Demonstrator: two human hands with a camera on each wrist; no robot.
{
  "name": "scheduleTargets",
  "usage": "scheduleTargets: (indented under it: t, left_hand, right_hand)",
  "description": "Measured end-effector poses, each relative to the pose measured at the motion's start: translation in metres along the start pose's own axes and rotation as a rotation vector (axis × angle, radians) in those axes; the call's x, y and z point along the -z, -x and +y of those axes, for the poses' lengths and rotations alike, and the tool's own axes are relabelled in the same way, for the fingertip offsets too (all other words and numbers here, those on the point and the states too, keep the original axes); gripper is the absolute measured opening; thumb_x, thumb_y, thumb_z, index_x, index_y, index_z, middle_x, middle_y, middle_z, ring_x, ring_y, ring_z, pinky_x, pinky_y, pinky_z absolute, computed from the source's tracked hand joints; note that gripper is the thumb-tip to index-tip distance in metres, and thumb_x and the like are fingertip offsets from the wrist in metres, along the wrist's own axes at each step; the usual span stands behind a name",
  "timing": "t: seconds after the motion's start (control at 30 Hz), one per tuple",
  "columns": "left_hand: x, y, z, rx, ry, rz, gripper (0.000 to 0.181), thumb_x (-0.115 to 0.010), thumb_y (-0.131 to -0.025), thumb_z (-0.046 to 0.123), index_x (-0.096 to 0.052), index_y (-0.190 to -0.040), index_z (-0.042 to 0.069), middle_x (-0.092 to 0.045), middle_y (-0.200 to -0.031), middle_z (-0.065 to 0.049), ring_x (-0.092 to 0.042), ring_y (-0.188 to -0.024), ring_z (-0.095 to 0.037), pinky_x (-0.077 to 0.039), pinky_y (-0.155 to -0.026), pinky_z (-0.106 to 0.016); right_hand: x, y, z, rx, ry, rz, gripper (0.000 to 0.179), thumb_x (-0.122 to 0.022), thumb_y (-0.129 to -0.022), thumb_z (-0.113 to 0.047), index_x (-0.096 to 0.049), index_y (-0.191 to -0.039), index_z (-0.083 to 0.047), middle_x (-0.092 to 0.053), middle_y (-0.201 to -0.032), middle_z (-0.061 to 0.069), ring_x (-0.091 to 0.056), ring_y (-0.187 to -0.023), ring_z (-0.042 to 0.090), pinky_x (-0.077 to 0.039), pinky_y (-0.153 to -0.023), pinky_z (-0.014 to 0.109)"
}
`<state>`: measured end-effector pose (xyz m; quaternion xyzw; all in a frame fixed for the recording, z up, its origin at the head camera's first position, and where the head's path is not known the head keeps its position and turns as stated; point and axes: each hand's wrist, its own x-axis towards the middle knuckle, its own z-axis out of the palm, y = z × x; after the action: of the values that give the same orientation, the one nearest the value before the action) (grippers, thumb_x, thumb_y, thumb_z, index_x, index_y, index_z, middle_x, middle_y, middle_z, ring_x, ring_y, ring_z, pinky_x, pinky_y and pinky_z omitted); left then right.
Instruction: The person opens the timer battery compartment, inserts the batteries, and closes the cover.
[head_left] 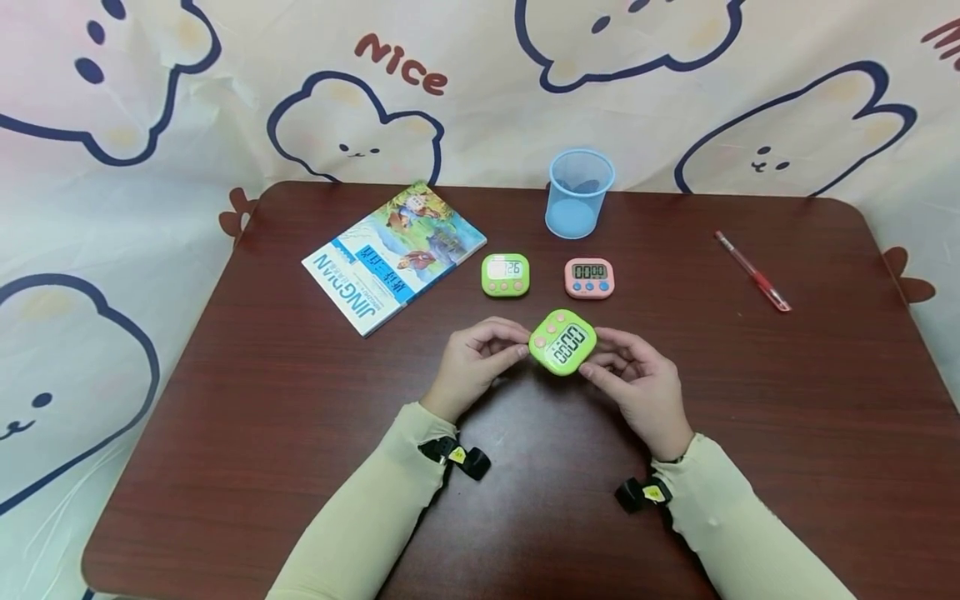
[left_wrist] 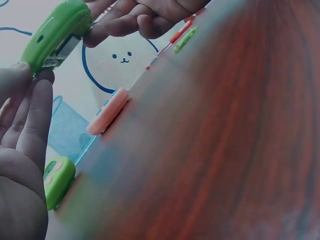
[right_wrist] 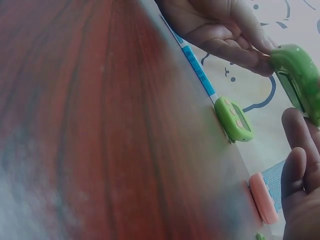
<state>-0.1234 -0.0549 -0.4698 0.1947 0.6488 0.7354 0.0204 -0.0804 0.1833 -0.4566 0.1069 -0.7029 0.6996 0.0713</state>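
A green digital timer (head_left: 562, 342) is held up over the dark table, tilted, its screen and pink buttons facing up. My left hand (head_left: 480, 367) pinches its left edge between thumb and fingers. At the opposite edge, the thumb and fingers of my right hand (head_left: 641, 383) grip it too. The left wrist view shows the raised timer (left_wrist: 57, 37) from its side. Just beyond lie a second green timer (head_left: 506, 275), its screen lit with digits, and a pink timer (head_left: 589, 278) with blue buttons.
A book (head_left: 393, 258) with an illustrated cover lies at the back left. Near the rear edge stands a blue mesh cup (head_left: 577, 200). A red pen (head_left: 753, 272) lies to the right. A slim green item (left_wrist: 186, 39) shows beside the pen in the left wrist view.
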Motion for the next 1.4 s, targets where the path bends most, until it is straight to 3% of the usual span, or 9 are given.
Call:
scheduleTargets:
  t: [0.23,0.5,0.77,0.93,1.03,1.2,1.4]
  left_hand:
    - [-0.004,0.001,0.001,0.002,0.016,-0.02,0.01,-0.074,-0.086,-0.008,-0.07,-0.095,-0.009,-0.067,-0.1,-0.014,-0.066,-0.089,-0.016,-0.056,-0.072,-0.021]
    - [-0.011,0.004,0.001,-0.006,-0.009,-0.063,0.009,-0.076,-0.084,-0.008,-0.07,-0.088,-0.004,-0.066,-0.096,-0.014,-0.066,-0.088,-0.02,-0.058,-0.074,-0.025]
    - [-0.014,0.005,-0.002,-0.051,-0.063,-0.127,0.011,-0.078,-0.083,-0.005,-0.07,-0.086,0.0,-0.065,-0.092,-0.012,-0.064,-0.086,-0.019,-0.059,-0.073,-0.031]
    - [-0.009,0.005,-0.003,-0.042,-0.108,-0.139,0.021,-0.081,-0.082,-0.003,-0.068,-0.098,0.0,-0.067,-0.096,-0.014,-0.068,-0.088,-0.027,-0.06,-0.078,-0.038]
    - [-0.003,0.002,-0.001,0.016,-0.13,-0.145,0.038,-0.081,-0.082,-0.003,-0.064,-0.116,0.0,-0.068,-0.103,-0.014,-0.068,-0.092,-0.03,-0.06,-0.081,-0.038]
    - [0.005,-0.002,0.001,0.129,-0.135,-0.234,0.064,-0.081,-0.083,-0.002,-0.052,-0.14,-0.001,-0.067,-0.119,-0.014,-0.067,-0.103,-0.028,-0.058,-0.087,-0.039]
    - [0.006,-0.004,0.001,0.153,-0.192,-0.353,0.069,-0.083,-0.083,0.006,-0.052,-0.145,0.005,-0.068,-0.123,-0.008,-0.066,-0.105,-0.018,-0.057,-0.09,-0.037]
  right_hand:
    - [-0.002,0.001,-0.001,-0.046,0.045,-0.079,0.073,-0.079,-0.079,0.012,-0.052,-0.144,-0.004,-0.067,-0.112,0.014,-0.063,-0.092,0.018,-0.054,-0.071,0.02]
    - [-0.005,0.0,0.0,-0.082,0.068,-0.096,0.081,-0.08,-0.077,0.012,-0.045,-0.148,-0.004,-0.065,-0.111,0.014,-0.061,-0.086,0.016,-0.054,-0.071,0.02]
    - [-0.006,-0.001,0.006,-0.119,0.03,-0.159,0.085,-0.077,-0.08,0.013,-0.033,-0.152,0.002,-0.054,-0.139,0.018,-0.062,-0.114,0.013,-0.053,-0.09,0.021]
    - [-0.006,-0.001,0.007,-0.122,0.018,-0.158,0.083,-0.077,-0.08,0.014,-0.035,-0.151,0.003,-0.054,-0.139,0.019,-0.061,-0.116,0.014,-0.053,-0.092,0.021]
    - [-0.006,-0.001,0.007,-0.135,0.015,-0.162,0.083,-0.079,-0.08,0.012,-0.037,-0.15,0.002,-0.055,-0.138,0.019,-0.061,-0.115,0.014,-0.053,-0.092,0.022]
    - [-0.003,0.0,0.007,-0.177,0.002,-0.233,0.083,-0.08,-0.08,0.008,-0.037,-0.151,0.0,-0.054,-0.141,0.018,-0.061,-0.119,0.015,-0.054,-0.093,0.023]
    - [0.002,-0.002,0.007,-0.231,0.022,-0.332,0.084,-0.082,-0.081,0.002,-0.039,-0.153,-0.004,-0.054,-0.143,0.013,-0.06,-0.121,0.015,-0.053,-0.093,0.023]
